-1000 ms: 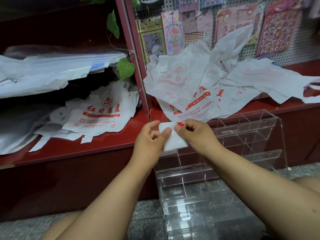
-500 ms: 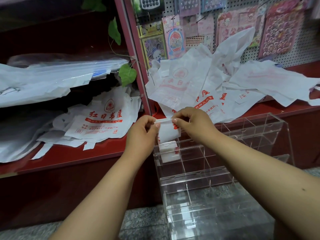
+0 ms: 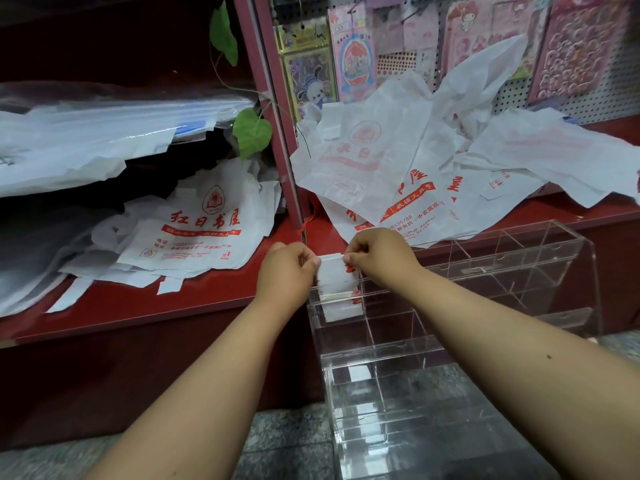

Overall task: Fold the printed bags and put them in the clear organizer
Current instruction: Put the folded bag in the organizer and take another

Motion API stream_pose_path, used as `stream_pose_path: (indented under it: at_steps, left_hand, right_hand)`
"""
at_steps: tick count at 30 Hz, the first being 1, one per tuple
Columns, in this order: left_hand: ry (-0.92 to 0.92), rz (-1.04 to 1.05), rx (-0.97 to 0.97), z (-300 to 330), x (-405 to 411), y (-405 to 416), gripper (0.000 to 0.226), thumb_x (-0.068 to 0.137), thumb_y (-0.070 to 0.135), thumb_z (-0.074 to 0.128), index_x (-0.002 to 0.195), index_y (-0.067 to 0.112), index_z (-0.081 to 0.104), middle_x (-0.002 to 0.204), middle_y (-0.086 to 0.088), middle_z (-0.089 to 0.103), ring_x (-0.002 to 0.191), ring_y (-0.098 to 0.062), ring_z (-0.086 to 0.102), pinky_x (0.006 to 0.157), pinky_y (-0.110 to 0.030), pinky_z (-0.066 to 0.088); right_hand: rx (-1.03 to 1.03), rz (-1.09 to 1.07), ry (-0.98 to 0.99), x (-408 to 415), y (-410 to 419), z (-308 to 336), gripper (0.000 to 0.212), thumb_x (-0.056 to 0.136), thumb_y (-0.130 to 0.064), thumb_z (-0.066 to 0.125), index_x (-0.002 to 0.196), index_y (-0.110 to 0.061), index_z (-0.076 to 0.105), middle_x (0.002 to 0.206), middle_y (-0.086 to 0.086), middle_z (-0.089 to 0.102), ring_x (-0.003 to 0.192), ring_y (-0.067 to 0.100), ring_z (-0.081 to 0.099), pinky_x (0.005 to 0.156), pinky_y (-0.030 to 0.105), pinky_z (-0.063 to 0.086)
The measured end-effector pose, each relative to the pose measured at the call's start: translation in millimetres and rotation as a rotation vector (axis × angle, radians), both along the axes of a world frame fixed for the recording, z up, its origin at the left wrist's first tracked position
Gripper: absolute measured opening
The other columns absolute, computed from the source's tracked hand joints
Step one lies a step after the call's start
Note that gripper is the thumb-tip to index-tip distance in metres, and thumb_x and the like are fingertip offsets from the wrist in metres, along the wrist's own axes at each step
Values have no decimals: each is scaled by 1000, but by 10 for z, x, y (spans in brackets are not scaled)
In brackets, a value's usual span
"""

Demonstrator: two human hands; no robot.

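Along the dark red lacquered counter ledge (image 3: 180, 306), loose white plastic bags printed in red (image 3: 398, 174) lie heaped at the right and a flatter stack of the same white printed bags (image 3: 194, 233) lies at the left, all unfolded. Against the ledge front stands the clear acrylic organizer with tiered compartments (image 3: 502, 268), its top row level with the ledge. At its top-left compartment, the small folded white bag with red print (image 3: 337, 275) is held upright, its lower part already inside that compartment, where at least one more folded white packet sits below it; how many cannot be told. The left hand (image 3: 285, 271) pinches the packet's upper left corner between thumb and curled fingers; the right hand (image 3: 381, 256) pinches the upper right corner likewise.

Risks, as judged: the slippery film may spring open once released, since nothing but the compartment walls confines the folds. A packet pushed down askew could catch on the thin divider and crumple. Pressing hard on the light organizer might tip or slide it. The overhanging loose bags, lying just behind the hands, could be dragged off the ledge by a withdrawing wrist.
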State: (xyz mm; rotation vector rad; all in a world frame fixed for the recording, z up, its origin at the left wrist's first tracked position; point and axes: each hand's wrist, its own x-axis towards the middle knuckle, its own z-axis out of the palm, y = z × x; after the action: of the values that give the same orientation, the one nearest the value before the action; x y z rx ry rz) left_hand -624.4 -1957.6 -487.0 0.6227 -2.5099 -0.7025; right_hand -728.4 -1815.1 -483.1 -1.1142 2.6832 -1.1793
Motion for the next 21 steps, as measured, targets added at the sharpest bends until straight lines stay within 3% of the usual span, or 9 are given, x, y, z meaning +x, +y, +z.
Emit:
stream_pose_path:
  at_steps: [4, 6, 9, 12, 14, 16, 19, 21]
  left_hand:
    - [-93, -34, 24, -161, -36, -66, 17, 95, 32, 55, 80, 29, 62, 91, -5, 61, 90, -18, 53, 72, -27, 34]
    - [-142, -78, -2, -194, -49, -75, 34, 100, 41, 42, 76, 27, 62, 89, -8, 60, 96, -24, 54, 78, -31, 40]
    - [-276, -86, -58, -142, -47, -1, 61, 102, 52, 24, 95, 18, 74, 102, -10, 54, 100, -26, 54, 91, -37, 44]
    - [-289, -81, -48, -96, -30, 37, 67, 101, 54, 20, 97, 17, 75, 105, -8, 51, 99, -25, 55, 92, -36, 44]
    - [-236, -95, -2, -99, -13, 21, 65, 102, 52, 22, 97, 15, 75, 101, -8, 52, 99, -24, 54, 92, -35, 42]
    - [-125, -72, 64, -106, 30, -12, 58, 104, 45, 29, 93, 8, 72, 95, -9, 52, 95, -25, 54, 89, -34, 42]
    - [13, 121, -53, -105, 104, -127, 47, 103, 40, 35, 90, 7, 66, 101, -13, 54, 104, -31, 52, 91, -37, 41]
    - [-35, 249, -159, -94, 167, -266, 46, 102, 44, 34, 118, 13, 64, 130, -14, 50, 129, -30, 41, 108, -42, 30]
  right_hand:
    - [209, -5, -60, -69, -83, -53, 6, 78, -18, 73, 74, -15, 76, 86, 1, 74, 84, 18, 66, 78, 31, 53]
    - [312, -4, -52, -103, -152, -95, 9, 77, -18, 71, 81, -13, 78, 87, 4, 74, 85, 21, 66, 80, 34, 55]
    - [388, -2, -72, -135, -215, -109, 12, 80, -20, 67, 85, -15, 77, 87, 4, 73, 87, 24, 66, 82, 37, 55]
    - [361, 49, -124, -134, -160, -97, 19, 85, -29, 68, 82, -12, 76, 80, 4, 71, 82, 21, 64, 79, 34, 52]
    - [312, 48, -122, -97, -75, -111, 32, 87, -41, 64, 67, -16, 70, 58, -7, 60, 65, 15, 57, 65, 28, 45]
    - [253, 3, -82, -53, -14, -153, 38, 88, -49, 60, 63, -22, 66, 51, -9, 53, 60, 12, 54, 59, 26, 37]
    - [134, -33, -37, 4, 48, -191, 26, 91, -45, 58, 73, -27, 67, 70, -12, 64, 72, 12, 59, 63, 26, 40]
    - [83, -40, -26, 25, 77, -186, 18, 91, -41, 59, 79, -31, 67, 82, -10, 67, 80, 12, 60, 69, 27, 43]
